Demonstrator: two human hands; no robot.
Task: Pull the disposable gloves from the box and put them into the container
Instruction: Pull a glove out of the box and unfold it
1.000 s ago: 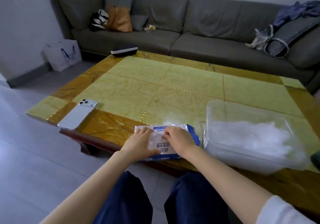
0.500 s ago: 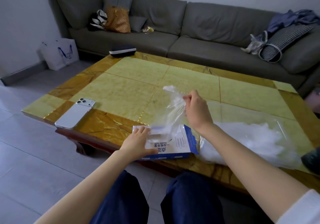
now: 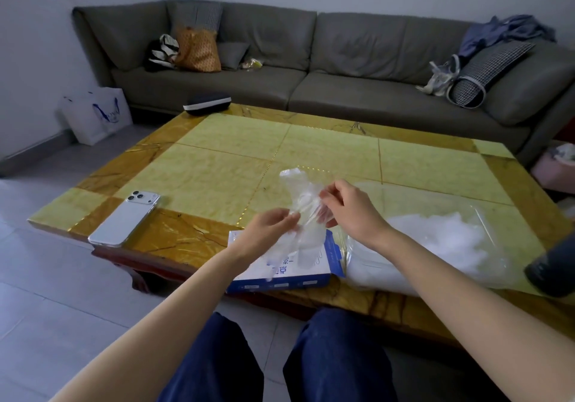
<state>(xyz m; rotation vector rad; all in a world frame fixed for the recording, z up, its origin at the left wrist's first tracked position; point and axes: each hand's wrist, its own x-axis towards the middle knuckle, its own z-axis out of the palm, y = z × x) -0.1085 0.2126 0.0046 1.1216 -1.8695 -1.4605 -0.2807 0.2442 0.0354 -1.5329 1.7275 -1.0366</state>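
Both hands are raised above the near edge of the table (image 3: 217, 168) with one thin, clear disposable glove (image 3: 303, 198) between them. The left hand (image 3: 267, 233) has its fingers curled, and its thumb and fingertips pinch the glove at about mid-length. The right hand (image 3: 351, 212) pinches the film a little higher between thumb and forefinger, with its other fingers loosely bent behind it. The glove's top end sticks up crumpled above both hands. Its lower end hangs down in front of the box (image 3: 280, 272); whether it touches the box cannot be told through the film.

The box, blue and white with printed lettering, lies flat at the table's near edge, directly under the hands. Just to its right stands the clear plastic container (image 3: 485, 224), which holds a white heap of gloves (image 3: 441, 236). Neither hand touches the box or the container.

A white phone (image 3: 124, 218) lies face down near the table's left corner, well apart from the box. A dark case (image 3: 207, 103) sits at the far left edge. A grey sofa (image 3: 342, 59) runs behind the table, and a white paper bag (image 3: 96, 114) stands on the floor to its left.
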